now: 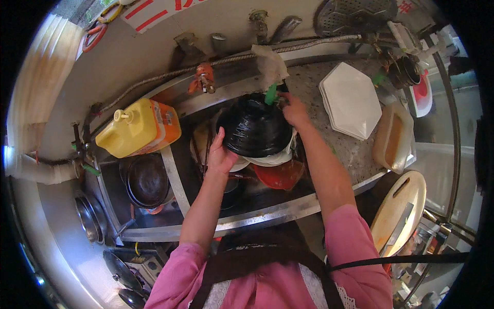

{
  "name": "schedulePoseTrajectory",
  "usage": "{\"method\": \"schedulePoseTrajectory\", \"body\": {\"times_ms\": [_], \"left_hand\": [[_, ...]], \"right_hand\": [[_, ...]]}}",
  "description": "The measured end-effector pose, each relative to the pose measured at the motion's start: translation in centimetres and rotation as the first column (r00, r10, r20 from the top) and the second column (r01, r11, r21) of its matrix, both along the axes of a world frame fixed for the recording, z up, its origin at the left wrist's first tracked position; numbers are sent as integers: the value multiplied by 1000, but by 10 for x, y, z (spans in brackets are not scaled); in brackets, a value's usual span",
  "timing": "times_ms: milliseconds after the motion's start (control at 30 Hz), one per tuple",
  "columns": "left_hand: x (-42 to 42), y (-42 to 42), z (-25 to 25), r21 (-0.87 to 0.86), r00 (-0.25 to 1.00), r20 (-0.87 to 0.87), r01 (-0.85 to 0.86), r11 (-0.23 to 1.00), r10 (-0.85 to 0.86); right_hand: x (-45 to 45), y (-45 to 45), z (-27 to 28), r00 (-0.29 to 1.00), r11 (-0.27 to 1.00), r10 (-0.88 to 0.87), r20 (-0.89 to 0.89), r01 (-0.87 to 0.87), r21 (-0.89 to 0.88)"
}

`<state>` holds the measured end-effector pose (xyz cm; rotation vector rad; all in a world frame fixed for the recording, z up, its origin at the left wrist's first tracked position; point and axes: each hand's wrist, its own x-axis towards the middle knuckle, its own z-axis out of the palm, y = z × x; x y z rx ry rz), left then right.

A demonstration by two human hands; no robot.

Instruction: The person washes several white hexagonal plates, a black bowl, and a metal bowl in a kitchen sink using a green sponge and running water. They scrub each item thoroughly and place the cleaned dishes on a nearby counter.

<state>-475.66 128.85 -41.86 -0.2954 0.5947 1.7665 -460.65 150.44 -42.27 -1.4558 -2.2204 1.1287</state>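
A wet, ridged black bowl point(256, 129) is tipped upside down over the sink basin point(270, 202). My left hand point(222, 156) holds its left rim, thumb up along the side and the other fingers mostly hidden. At the bowl's far right edge, my right hand point(295, 112) has its fingers curled by a small metallic item beside a green tap lever point(271, 94); whether it grips that item or the bowl is unclear. White dishes point(270, 159) show under the black bowl, and a red bowl point(279, 175) lies below them in the basin.
Left of the basin stands a yellow jug point(135, 127), above dark pans point(147, 180) in another compartment. Stacked white hexagonal plates point(349, 102) and a plastic tub point(393, 137) occupy the right counter. A knife point(399, 228) rests on a round cutting board point(405, 204).
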Motion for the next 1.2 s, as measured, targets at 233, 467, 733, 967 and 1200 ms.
{"method": "schedulePoseTrajectory", "body": {"times_ms": [233, 467, 733, 967, 1200], "left_hand": [[30, -25, 4, -105, 1000, -19, 0, 994, -2], [15, -65, 70, -272, 994, -97, 14, 962, -42], [14, -53, 185, -518, -454, -821, 334, 788, -347], [24, -37, 133, -589, -928, -360, 146, 795, -97], [9, -44, 63, -616, 105, -781, 35, 787, -616]], "right_hand": [[30, -19, 32, 994, 995, -95, -48, 93, -47], [60, -48, 37, 967, 995, -7, -255, -20, -102], [58, -80, 84, 839, 439, -369, -399, -222, -871], [68, -121, 10, 756, 333, -604, -254, -50, -942], [36, -151, 17, 675, 745, -599, -430, 273, -609]]}}
